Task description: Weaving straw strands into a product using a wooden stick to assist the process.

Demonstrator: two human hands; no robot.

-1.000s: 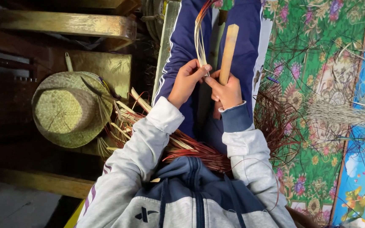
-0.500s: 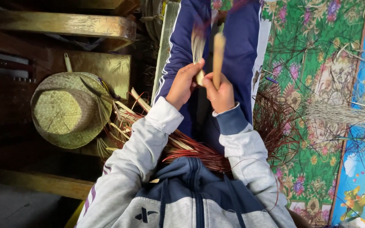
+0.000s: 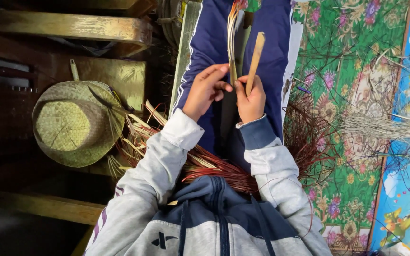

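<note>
Both hands sat close together over the lap. Right hand (image 3: 251, 98) was closed around the lower end of a flat wooden stick (image 3: 255, 60), which stood nearly upright and leaned slightly away from the body. Left hand (image 3: 206, 90) was partly open, thumb and forefinger pinched on a thin bundle of pale reed strips (image 3: 232, 45) that ran up past the frame's top edge; the remaining fingers were curled loosely. Stick and strips stood just beside each other, apart along their upper lengths; contact near the knuckles could not be confirmed. Judgement: working these strips cleanly called for keeping the bundle taut and flat in the pinch and laying the stick's edge squarely along it, since a slack strip would likely twist or split. Under the hands lay dark blue trouser legs (image 3: 271, 42). Reddish-brown cane strands (image 3: 214, 168) fanned across the lap near the grey sleeves. A woven straw hat-shaped piece (image 3: 74, 123), loose ends trailing, rested to the left on wooden boards (image 3: 67, 26). A floral green mat (image 3: 352, 71) lay to the right, scattered with thin fibres.
</note>
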